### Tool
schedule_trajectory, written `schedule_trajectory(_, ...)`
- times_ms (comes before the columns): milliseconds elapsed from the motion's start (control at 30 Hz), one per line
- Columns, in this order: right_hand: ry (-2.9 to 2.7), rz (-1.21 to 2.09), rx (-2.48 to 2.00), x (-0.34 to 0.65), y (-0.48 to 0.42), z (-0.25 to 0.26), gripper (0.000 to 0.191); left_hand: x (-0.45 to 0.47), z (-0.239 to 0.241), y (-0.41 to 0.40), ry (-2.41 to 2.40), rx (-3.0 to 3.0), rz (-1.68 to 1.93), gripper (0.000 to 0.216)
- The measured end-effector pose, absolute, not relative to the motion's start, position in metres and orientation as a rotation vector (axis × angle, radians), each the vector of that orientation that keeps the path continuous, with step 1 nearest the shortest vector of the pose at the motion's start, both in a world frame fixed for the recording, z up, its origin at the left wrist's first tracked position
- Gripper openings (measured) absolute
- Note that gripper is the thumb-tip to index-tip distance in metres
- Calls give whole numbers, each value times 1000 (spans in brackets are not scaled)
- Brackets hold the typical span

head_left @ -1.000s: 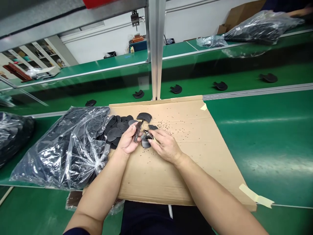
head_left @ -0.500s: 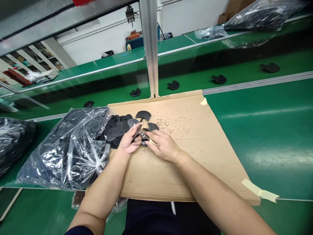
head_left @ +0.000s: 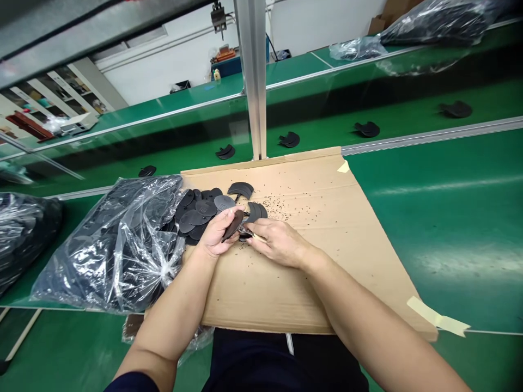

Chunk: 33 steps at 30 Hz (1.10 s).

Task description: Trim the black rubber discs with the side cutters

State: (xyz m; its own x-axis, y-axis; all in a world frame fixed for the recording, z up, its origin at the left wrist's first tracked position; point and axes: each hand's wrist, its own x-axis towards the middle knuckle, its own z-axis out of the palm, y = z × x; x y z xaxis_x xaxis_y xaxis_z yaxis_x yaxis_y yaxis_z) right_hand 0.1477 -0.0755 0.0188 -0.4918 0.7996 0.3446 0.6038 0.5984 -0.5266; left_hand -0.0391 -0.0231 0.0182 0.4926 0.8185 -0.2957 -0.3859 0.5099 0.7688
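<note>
Dark disc (head_left: 232,226) in left hand (head_left: 214,235)

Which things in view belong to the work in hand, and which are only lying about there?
Likely part of the job:
dark piece, in the left hand
small tool, in the right hand
pile of black discs
cardboard sheet

Apparently just lying about:
filled clear bag on the far bench
orange object at the back

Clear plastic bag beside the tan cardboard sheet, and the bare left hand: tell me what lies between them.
In the head view, a pile of flat, rounded black discs lies between the bag and left hand.
</note>
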Motion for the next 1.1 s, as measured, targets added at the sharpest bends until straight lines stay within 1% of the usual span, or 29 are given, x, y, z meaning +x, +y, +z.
schedule_trajectory(100,-2299,506,-1098,152,-74,22,19,-38,17,-25,732,713,804,49)
schedule_trajectory(333,-2295,503,-1132,152,-74,18,18,-32,19,-27,823,722,795,48)
schedule_trajectory(400,-2178,562,-1181,153,-74,13,19,-29,21,-25,827,705,884,45)
schedule_trajectory(467,-1945,574,-1274,158,-71,9,23,-29,25,-21,827,642,1050,38)
schedule_trajectory(533,-1712,505,-1384,164,-66,8,31,-33,29,-15,822,529,1227,29)
schedule_trajectory(600,-1640,435,-1469,167,-58,12,35,-39,33,-9,796,420,1361,23)
schedule_trajectory(733,-1909,469,-1587,146,-39,31,25,-54,34,0,706,317,1492,22)
schedule_trajectory(833,-2157,472,-1604,114,-25,38,27,-61,30,3,666,281,1534,22)
schedule_trajectory(933,-2358,395,-1585,89,-16,35,28,-64,28,4,672,242,1567,22)
schedule_trajectory(1033,-2388,399,-1555,85,-14,27,30,-64,25,4,711,233,1576,24)
schedule_trajectory(1100,-2289,467,-1551,91,-16,22,29,-61,23,4,753,303,1587,27)
